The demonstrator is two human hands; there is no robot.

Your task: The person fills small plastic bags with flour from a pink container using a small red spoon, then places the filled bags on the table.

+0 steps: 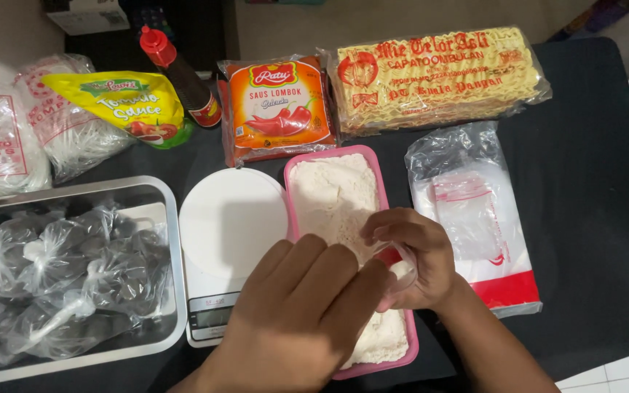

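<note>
- Holding a small clear plastic bag in my right hand, fingers curled around it, over the pink tray of flour.
- My left hand pinches the bag's mouth, fingers closed on it.
- A white kitchen scale sits just beside the tray on the desk.

Two hands, left and right, are over one pink tray of white flour. Also present: one white kitchen scale, one metal tray holding several knotted clear bags of dark contents, too bunched to count, one block of dried noodles, one orange sauce pouch, one yellow sauce pouch, one red-capped bottle, one pack of small plastic bags, and two bags of white noodles.
</note>
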